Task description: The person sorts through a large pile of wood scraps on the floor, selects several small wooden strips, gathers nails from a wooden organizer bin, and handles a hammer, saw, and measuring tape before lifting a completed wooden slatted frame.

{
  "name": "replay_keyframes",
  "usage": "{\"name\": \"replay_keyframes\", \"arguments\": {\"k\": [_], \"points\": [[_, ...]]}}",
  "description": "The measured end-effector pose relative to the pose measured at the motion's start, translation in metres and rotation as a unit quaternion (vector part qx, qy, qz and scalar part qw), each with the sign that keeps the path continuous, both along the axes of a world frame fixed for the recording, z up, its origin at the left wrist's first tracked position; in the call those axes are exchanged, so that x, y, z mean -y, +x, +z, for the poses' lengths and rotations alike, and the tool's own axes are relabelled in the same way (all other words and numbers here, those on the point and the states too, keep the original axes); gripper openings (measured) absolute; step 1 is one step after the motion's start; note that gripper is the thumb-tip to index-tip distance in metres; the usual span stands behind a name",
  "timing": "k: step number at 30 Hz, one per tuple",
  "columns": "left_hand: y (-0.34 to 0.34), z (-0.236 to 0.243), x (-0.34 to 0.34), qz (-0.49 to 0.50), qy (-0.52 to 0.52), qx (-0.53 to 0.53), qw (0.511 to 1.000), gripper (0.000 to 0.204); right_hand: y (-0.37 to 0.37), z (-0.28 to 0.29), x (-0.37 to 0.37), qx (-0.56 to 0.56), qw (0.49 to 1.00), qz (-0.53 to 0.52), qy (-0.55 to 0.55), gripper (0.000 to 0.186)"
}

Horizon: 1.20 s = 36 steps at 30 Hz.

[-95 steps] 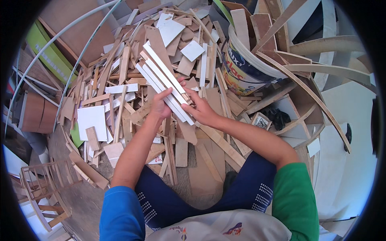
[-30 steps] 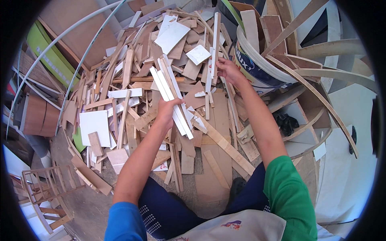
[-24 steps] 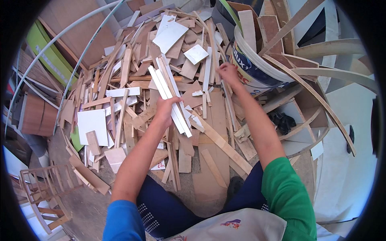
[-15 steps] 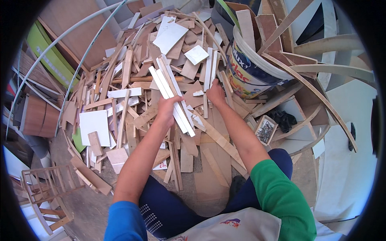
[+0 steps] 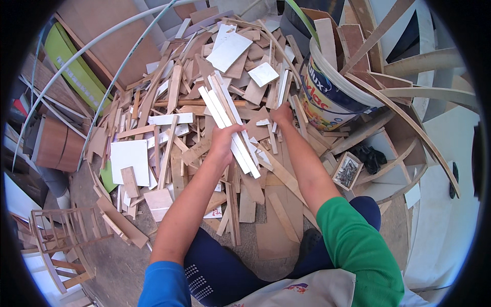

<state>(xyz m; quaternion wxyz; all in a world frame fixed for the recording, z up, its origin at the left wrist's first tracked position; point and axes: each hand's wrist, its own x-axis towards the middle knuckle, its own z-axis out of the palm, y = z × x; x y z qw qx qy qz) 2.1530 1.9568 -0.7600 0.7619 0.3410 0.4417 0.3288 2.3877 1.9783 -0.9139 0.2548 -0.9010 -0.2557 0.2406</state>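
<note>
My left hand (image 5: 223, 145) is closed around a bundle of long narrow wood strips (image 5: 219, 108), several of them white-faced and one bare brown. The bundle slants over the scrap pile, its far ends pointing up and left. Beyond it on the right, my right hand (image 5: 283, 115) has its fingers closed at the near end of a few thin white strips (image 5: 282, 88), which stand close together beside the bucket. Its fingertips are partly hidden by the hand itself. A small white chip (image 5: 262, 122) lies just left of that hand.
A big heap of wood offcuts (image 5: 179, 97) spreads ahead of me. At the right stands a paint bucket (image 5: 327, 97) full of scrap boards, with long curved strips (image 5: 409, 128) jutting over. A small box of nails (image 5: 347, 171) and a black bag (image 5: 372, 157) lie near my right arm.
The whole view has shifted slightly. My right hand has moved a little farther forward on the white strips, which now sit closer together. The left hand keeps its bundle.
</note>
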Motion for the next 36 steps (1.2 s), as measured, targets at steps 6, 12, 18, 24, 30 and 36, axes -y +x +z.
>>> {"name": "replay_keyframes", "arguments": {"k": [6, 12, 18, 24, 30, 36], "points": [[-0.015, -0.004, -0.007, 0.037, -0.013, 0.005, 0.999, 0.029, -0.004, 0.007, -0.014, -0.243, 0.955, -0.118, 0.119, 0.059], [-0.018, -0.004, -0.007, 0.031, -0.017, -0.005, 0.999, 0.030, 0.011, -0.001, -0.048, -0.130, 0.962, -0.058, 0.234, 0.052], [-0.029, -0.004, -0.001, 0.060, 0.011, -0.039, 0.997, 0.031, 0.055, -0.005, -0.064, -0.025, 0.979, -0.023, 0.201, 0.048], [-0.038, -0.018, -0.013, 0.029, 0.009, -0.068, 0.997, 0.034, 0.068, -0.006, -0.023, -0.144, 0.969, 0.091, 0.180, 0.046], [-0.023, -0.012, -0.011, 0.036, -0.013, -0.030, 0.999, 0.034, 0.078, -0.034, 0.044, -0.027, 0.917, 0.272, 0.289, 0.052], [-0.024, -0.021, -0.018, 0.038, -0.011, -0.002, 0.999, 0.037, 0.037, 0.001, 0.020, -0.028, 0.956, 0.125, 0.263, 0.051]]}}
